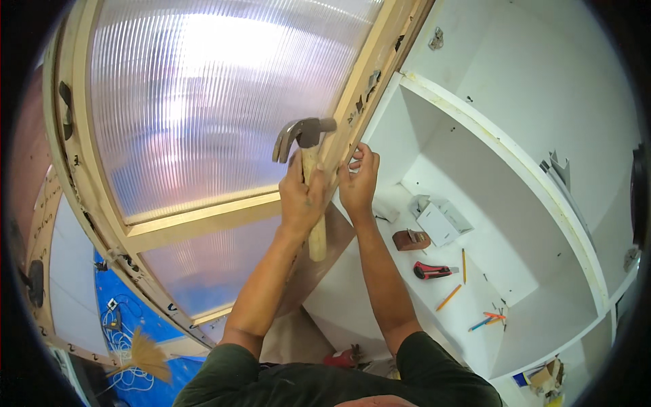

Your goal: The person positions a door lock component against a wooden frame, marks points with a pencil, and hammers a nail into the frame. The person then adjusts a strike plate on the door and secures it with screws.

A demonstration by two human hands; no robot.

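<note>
A claw hammer (pixel 309 133) with a steel head and a pale wooden handle is in my left hand (pixel 303 200). That hand grips the handle just below the head, and the claw points left. Beside it, my right hand (pixel 359 180) is closed in a pinch at the outer edge of a wooden door frame (pixel 352 115). Whatever lies between its fingertips is too small or hidden to name. The frame surrounds a translucent ribbed panel (pixel 217 108), with dark marks and metal pieces along its edge.
Right of the frame is a white cabinet (pixel 502 122). On its shelf lie a small wooden hand plane (pixel 411 239), a red-and-black utility knife (pixel 434 270), a white box (pixel 439 224) and several pencils (pixel 449 297). A straw broom (pixel 148 356) and white cord (pixel 122 346) are at lower left.
</note>
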